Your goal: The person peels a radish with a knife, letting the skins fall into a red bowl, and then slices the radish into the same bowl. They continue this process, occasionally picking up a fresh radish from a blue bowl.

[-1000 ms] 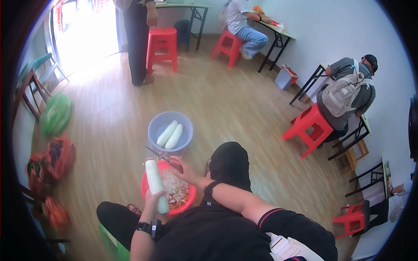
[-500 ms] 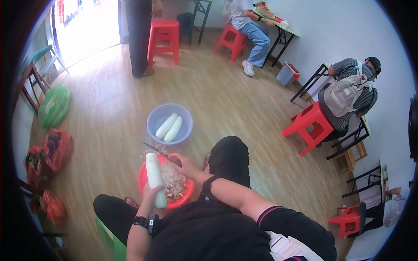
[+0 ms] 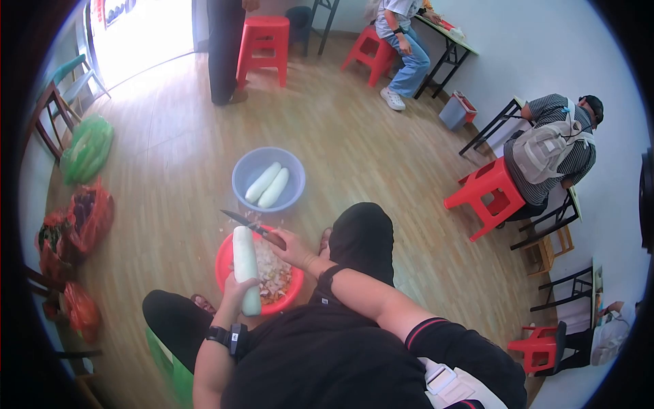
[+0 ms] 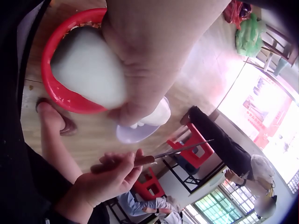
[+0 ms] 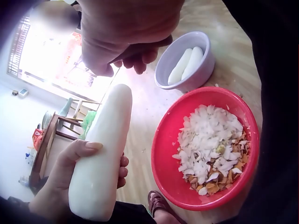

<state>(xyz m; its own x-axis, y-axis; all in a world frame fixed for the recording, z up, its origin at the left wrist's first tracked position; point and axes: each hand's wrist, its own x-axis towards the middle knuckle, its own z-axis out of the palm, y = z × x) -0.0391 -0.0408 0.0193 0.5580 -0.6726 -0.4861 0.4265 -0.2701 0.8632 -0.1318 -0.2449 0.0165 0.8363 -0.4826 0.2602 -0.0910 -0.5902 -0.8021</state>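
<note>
My left hand (image 3: 238,290) grips the lower part of a long, pale peeled vegetable (image 3: 245,266), held tilted over a red basin (image 3: 297,283). In the right wrist view the thumb and fingers wrap round the vegetable (image 5: 105,154). My right hand (image 3: 293,249) holds a knife (image 3: 238,219) by its brown handle, the blade pointing left just above the vegetable's top end. Knife and vegetable look apart in the left wrist view. White peelings (image 5: 208,140) lie over orange-brown scraps in the red basin. Two more pale vegetables (image 3: 268,185) rest in a light purple basin (image 3: 297,196).
Red bags (image 3: 88,218) and a green bag (image 3: 87,148) lie along the left wall. Another green bag (image 3: 178,375) is beside my left leg. Peel bits lie on the floor between the basins. People, red stools (image 3: 487,194) and tables stand farther off.
Both hands keep their holds, with the knife still beside the vegetable's top. The head view has shifted a little. The seated person at the back has turned and lowered an arm.
</note>
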